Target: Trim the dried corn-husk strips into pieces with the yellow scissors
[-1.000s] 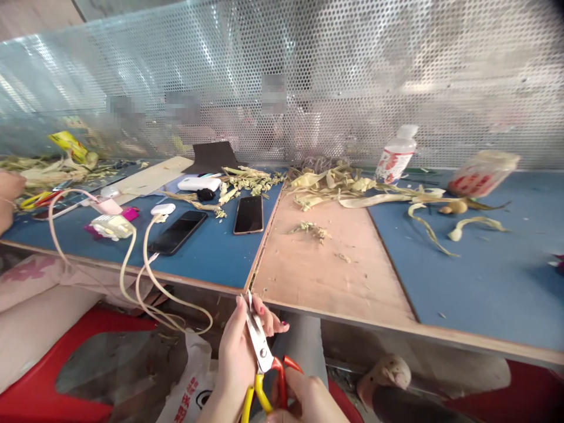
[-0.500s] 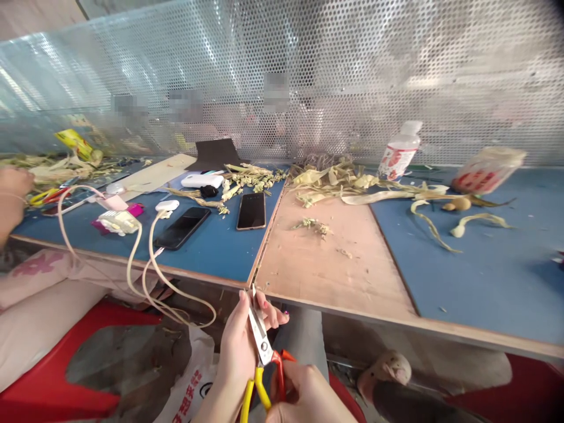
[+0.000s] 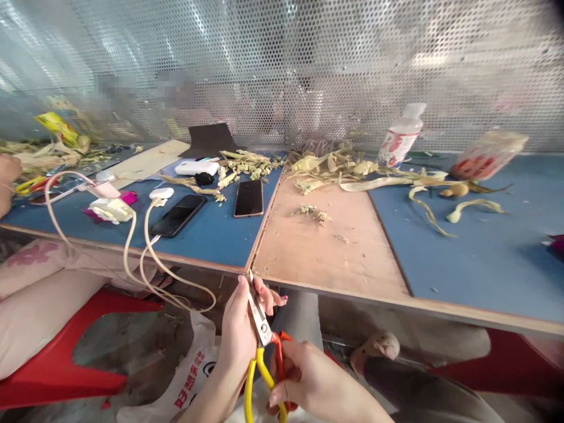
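Observation:
Just below the table's front edge, my right hand (image 3: 311, 382) grips the red and yellow handles of a pair of scissors (image 3: 263, 346). The steel blades point up toward the table edge and look closed together. My left hand (image 3: 242, 329) is raised beside the blades, thumb on one side and fingers curled on the other, touching or pinching them near the tip. Whether anything small sits between those fingers cannot be made out.
A workbench of blue boards (image 3: 493, 258) and a plywood board (image 3: 326, 247) carries two phones (image 3: 249, 198), chargers with cables (image 3: 145, 258), plant stalks and husks (image 3: 335, 170), a bottle (image 3: 399, 141). Perforated metal screen (image 3: 308, 64) behind. Another person's hand (image 3: 6, 179) far left. Red stool (image 3: 79, 358), plastic bag (image 3: 189, 382) below.
The view has shifted slightly downward and closer. My right hand shows more fully on the scissor handles; the scissors and left hand stay in nearly the same place.

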The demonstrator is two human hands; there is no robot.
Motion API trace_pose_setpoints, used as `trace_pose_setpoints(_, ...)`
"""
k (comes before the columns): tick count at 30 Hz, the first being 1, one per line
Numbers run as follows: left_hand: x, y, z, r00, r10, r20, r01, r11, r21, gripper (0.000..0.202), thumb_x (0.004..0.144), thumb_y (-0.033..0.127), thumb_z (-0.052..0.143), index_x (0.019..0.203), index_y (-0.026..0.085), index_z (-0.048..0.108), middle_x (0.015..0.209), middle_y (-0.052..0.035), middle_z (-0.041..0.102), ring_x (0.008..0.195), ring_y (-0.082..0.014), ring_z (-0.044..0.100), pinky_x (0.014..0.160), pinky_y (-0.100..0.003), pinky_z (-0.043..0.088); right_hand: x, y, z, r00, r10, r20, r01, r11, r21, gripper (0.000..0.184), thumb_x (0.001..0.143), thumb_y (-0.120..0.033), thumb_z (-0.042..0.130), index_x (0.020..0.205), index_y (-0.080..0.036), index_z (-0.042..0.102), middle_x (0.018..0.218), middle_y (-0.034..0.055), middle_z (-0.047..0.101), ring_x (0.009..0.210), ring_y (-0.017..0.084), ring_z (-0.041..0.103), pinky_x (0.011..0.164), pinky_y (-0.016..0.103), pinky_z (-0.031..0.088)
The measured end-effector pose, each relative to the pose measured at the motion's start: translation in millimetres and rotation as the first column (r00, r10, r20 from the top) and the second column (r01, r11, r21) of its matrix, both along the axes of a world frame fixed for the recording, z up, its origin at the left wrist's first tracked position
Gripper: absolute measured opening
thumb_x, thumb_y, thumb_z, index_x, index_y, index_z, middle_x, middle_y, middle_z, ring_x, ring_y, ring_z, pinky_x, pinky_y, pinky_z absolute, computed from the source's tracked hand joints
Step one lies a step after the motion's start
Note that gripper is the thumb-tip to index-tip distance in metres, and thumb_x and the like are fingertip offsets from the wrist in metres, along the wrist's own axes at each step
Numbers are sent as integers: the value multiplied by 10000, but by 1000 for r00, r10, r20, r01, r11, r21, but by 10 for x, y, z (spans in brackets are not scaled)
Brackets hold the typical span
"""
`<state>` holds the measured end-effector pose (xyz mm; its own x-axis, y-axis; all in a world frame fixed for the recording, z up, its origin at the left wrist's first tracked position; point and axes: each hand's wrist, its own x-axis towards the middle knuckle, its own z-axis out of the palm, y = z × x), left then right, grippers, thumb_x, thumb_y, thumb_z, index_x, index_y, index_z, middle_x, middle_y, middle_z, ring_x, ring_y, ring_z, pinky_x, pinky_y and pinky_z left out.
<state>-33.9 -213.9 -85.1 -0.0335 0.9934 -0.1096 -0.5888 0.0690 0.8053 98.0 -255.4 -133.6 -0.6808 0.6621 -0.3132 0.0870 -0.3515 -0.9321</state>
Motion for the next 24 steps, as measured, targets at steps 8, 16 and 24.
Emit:
trace_pose_setpoints(8, 12, 21, 45, 999, -43, 28, 42, 998, 48, 393, 910, 441, 355, 692, 171, 538, 515, -3, 528, 608, -184, 587, 767, -364, 469, 59, 70, 123, 1000, -21, 15, 20, 999, 32, 308, 616, -312, 753, 728, -177, 500, 618, -27, 593, 577, 135, 593, 530, 226, 459)
trace_pose_setpoints(16, 0, 29, 74, 998, -40, 55, 38, 999, 37, 398, 904, 452, 362, 698, 166, 548, 535, -5, 509, 551, -144, 505, 714, -323, 476, 65, 100, 130, 998, 23, -65, -28, 997, -72, 371, 566, -344, 796, 713, -167, 506, 560, -36, 591, 512, 121, 582, 495, 217, 460)
trace_pose_setpoints(24, 37, 30, 67, 1000, -3, 31, 2, 1000, 29, 372, 897, 435, 389, 688, 171, 548, 537, -1, 485, 554, -141, 482, 718, -303, 457, 115, 111, 95, 999, 4, -54, -6, 999, -46, 346, 545, -324, 804, 695, -155, 542, 563, -33, 606, 516, 110, 579, 483, 189, 439)
